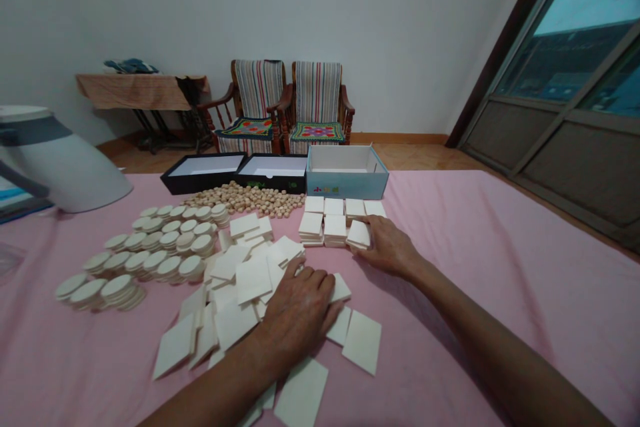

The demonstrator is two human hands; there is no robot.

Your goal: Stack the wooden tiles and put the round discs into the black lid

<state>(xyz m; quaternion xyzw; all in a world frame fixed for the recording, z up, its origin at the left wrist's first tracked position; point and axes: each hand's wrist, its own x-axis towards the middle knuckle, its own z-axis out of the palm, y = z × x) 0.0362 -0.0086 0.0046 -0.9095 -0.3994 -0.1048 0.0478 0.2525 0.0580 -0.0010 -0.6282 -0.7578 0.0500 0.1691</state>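
Note:
My left hand (pixel 301 307) lies over a loose pile of pale square wooden tiles (pixel 253 279). Its fingers curl down among them, and the fingertips are hidden, so what they grip does not show. Farther right, my right hand (pixel 387 245) pinches a small stack of square tiles (pixel 359 235) between thumb and fingers. That stack sits at the right end of the front row of neat tile stacks (pixel 335 228). Behind it, more square stacks (pixel 355 207) form a second row. A few single tiles (pixel 363 341) lie flat near my left thumb.
Stacked round wooden discs (pixel 167 267) stand in rows at left. Small wooden pieces (pixel 250 199) are heaped before two black box trays (pixel 273 180). A light-blue box (pixel 347 181) stands beside them. A white kettle-like jug (pixel 65 167) is far left on the pink cloth (pixel 475 233).

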